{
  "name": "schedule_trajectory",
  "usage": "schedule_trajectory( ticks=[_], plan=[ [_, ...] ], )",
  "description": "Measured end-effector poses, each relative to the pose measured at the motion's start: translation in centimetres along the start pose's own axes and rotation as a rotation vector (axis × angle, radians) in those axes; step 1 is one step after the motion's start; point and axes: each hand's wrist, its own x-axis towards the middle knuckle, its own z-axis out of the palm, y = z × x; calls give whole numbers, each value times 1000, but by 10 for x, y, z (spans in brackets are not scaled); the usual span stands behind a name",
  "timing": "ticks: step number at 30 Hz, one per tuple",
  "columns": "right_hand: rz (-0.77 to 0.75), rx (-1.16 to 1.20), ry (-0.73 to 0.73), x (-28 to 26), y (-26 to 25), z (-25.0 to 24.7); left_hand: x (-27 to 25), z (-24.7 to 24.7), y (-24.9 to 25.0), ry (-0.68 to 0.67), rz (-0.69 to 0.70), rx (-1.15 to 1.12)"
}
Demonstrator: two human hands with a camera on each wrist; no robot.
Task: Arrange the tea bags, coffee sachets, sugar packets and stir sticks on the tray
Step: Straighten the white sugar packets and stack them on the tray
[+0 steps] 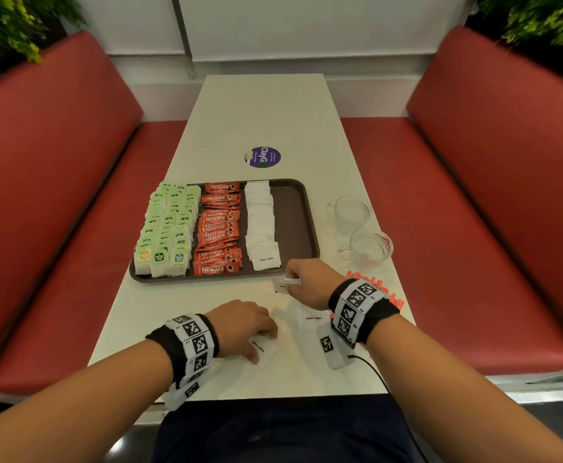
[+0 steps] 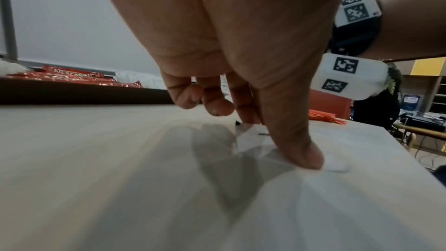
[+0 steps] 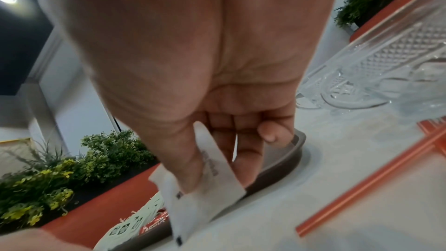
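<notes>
A brown tray (image 1: 294, 208) holds rows of green tea bags (image 1: 170, 228), red coffee sachets (image 1: 218, 228) and white sugar packets (image 1: 260, 222); its right strip is bare. At the tray's near right corner my right hand (image 1: 290, 281) pinches white sugar packets (image 3: 217, 169) between thumb and fingers. My left hand (image 1: 260, 344) is down on the table nearer me, thumb and forefinger pinching a single sugar packet (image 2: 251, 140) that buckles between them. Another loose sugar packet (image 1: 312, 319) lies between the hands. Orange stir sticks (image 1: 373, 289) lie on the table behind my right wrist.
Two clear glass cups (image 1: 350, 210) (image 1: 370, 245) stand right of the tray. A round purple sticker (image 1: 262, 157) is on the white table (image 1: 256, 111) beyond the tray. Red bench seats (image 1: 73, 228) flank the table, with plants behind them.
</notes>
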Motion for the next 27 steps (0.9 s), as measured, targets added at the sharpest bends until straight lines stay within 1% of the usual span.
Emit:
schedule_trajectory(
  ticks=[3,5,9,12,15,18,19,21,24,27],
  plan=[
    [17,103,-19,-2,-2,-1,1,-6,1,-45,-41,4],
    [19,156,-7,-2,-3,-2,1,-14,0,-14,-54,14],
    [8,185,9,-1,-2,-2,-5,-40,-12,228,-77,-29],
    [-24,191,20,0,-4,-1,-6,-53,-18,380,-98,-95],
    [-98,210,113,4,-8,1,-5,-62,-20,533,-138,-267],
    [-113,292,215,10,-7,-1,-4,-65,-23,645,-168,-533],
    [-111,315,234,12,-6,-3,-4,-66,-24,661,-171,-598],
    [-125,306,254,17,-4,-5,-3,-65,-27,677,-174,-645],
    [-153,256,278,24,-1,-9,3,-65,-32,714,-228,-599],
    [-146,242,268,31,2,-13,13,-70,-35,711,-305,-550]
  ],
)
